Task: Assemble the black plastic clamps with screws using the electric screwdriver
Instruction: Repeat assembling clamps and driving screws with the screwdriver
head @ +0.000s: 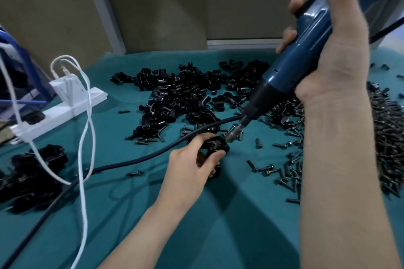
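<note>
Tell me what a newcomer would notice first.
The blue electric screwdriver, gripped by the right hand at upper right, slants down to a black clamp that the left hand holds at centre. Behind it a pile of clamps sprawls over the teal cloth, with a heap of screws at right.

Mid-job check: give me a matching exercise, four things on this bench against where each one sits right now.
Things:
1. electric screwdriver
2. black clamp under the bit
3. white power strip
4. screw pile

Places:
A. held by the left hand
B. at the left, with cables plugged in
C. gripped by the right hand
D. heaped on the green cloth at the right

Pairs: 1-C, 2-A, 3-B, 4-D
</note>
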Tool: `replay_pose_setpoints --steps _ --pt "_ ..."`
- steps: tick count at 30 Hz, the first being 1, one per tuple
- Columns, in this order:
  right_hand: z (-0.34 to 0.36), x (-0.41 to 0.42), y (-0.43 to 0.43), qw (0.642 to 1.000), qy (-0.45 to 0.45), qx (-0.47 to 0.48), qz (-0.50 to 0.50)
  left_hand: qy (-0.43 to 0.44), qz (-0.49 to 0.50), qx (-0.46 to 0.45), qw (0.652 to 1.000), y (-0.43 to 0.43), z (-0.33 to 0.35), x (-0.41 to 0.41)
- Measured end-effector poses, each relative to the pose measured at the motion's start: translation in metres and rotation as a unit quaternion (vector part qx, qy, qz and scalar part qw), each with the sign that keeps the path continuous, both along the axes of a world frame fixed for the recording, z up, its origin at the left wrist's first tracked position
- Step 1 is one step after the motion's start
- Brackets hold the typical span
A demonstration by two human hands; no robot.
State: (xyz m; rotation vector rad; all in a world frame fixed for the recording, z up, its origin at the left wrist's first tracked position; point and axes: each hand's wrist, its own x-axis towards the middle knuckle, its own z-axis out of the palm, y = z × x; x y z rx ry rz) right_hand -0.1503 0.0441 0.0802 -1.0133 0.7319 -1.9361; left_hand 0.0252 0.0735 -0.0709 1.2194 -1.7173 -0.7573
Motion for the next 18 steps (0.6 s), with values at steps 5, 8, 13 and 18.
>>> replay_pose_setpoints --steps 5,8,13,18 --pt "-0.001 0.008 -0.003 1.0 0.011 0.006 0.016 -0.025 -0.008 -0.01 1.0 0.0 0.002 0.0" --pt "0.0 0.01 -0.004 1.0 0.012 0.005 0.024 -0.026 -0.006 -0.007 1.0 0.0 0.002 0.0" --pt "0.001 0.011 -0.003 0.999 0.022 -0.006 0.046 -0.019 -0.003 -0.013 1.0 0.0 0.003 -0.001" --pt "0.002 0.012 -0.001 0.994 0.042 -0.052 0.087 -0.035 -0.007 -0.019 0.999 -0.001 0.003 -0.001"
